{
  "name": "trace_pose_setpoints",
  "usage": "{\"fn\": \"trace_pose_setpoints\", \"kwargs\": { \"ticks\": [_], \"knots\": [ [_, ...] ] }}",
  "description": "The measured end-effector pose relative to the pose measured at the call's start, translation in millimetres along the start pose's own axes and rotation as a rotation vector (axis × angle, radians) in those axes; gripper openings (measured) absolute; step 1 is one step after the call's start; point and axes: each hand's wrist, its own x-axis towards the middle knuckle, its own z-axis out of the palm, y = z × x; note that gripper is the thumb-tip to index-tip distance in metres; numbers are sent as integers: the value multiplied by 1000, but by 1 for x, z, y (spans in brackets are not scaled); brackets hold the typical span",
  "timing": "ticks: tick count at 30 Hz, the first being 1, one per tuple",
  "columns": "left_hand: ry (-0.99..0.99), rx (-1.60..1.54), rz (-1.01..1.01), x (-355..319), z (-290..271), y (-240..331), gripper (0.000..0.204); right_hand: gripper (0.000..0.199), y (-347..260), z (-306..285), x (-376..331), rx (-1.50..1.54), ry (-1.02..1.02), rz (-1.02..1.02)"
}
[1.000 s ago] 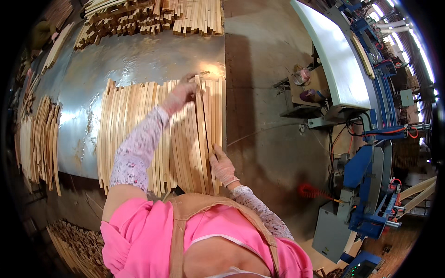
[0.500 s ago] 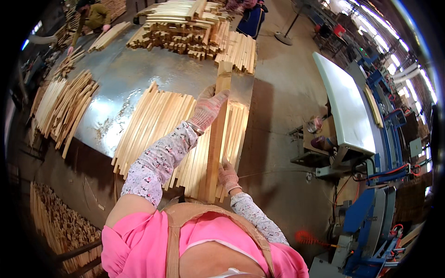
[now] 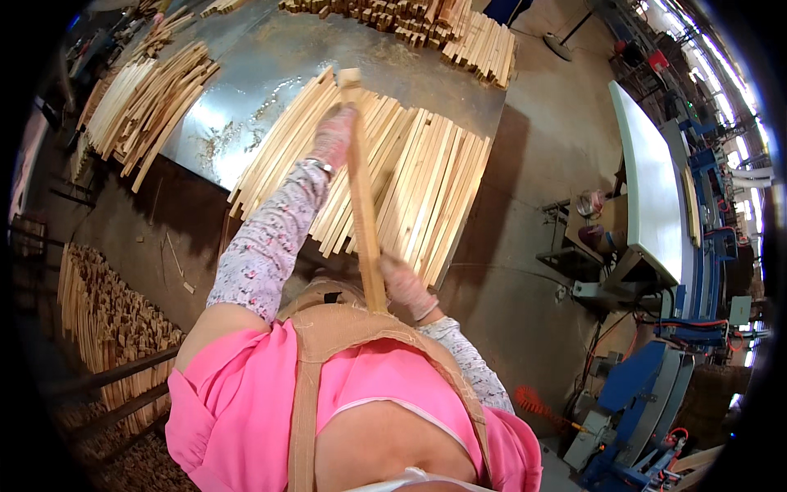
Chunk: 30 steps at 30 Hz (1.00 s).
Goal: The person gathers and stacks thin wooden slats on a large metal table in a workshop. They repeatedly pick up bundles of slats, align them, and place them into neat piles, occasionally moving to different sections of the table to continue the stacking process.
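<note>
A long pale wooden strip (image 3: 361, 193) slants from over the table toward my apron, raised above a row of similar strips (image 3: 434, 180). My left hand (image 3: 334, 138), in a pinkish knit glove, is closed round it near its far end. At its near end my right hand (image 3: 407, 291), gloved alike, grips its right side; the fingertips are partly hidden and a little blurred. The row underneath lies side by side on the metal table (image 3: 254, 49), roughly pointing away from me.
A second heap of strips (image 3: 152, 107) lies at the table's left. Stacked wood (image 3: 410, 20) covers the far end. More upright sticks (image 3: 115, 320) stand in a rack at lower left. Rightward are a white-topped bench (image 3: 652, 180) and blue machinery (image 3: 639, 410).
The strip has turned from its broad face to a narrower one and come nearer my body, its far end shifting left. Both hands moved with it. The view has shifted too.
</note>
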Motion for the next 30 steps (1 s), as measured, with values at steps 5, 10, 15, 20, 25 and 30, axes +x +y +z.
{"fn": "trace_pose_setpoints", "kwargs": {
  "ticks": [5,10,15,20,25,30],
  "knots": [
    [161,-214,-199,-32,-83,-10,49,64,-24,72,15,16,-59,116],
    [-1,-79,-211,-121,-173,-42,74,71,9,151,84,-253,42,1],
    [176,184,-263,-165,-274,-97,84,83,-48,279,135,-848,-125,141],
    [308,172,-447,-136,-393,-61,77,92,-73,380,198,-884,-316,204],
    [457,69,-381,-119,-490,-69,75,99,-58,446,262,-795,-470,14],
    [534,118,-306,-98,-541,-36,82,97,-72,498,307,-872,-549,-26]
  ]
}}
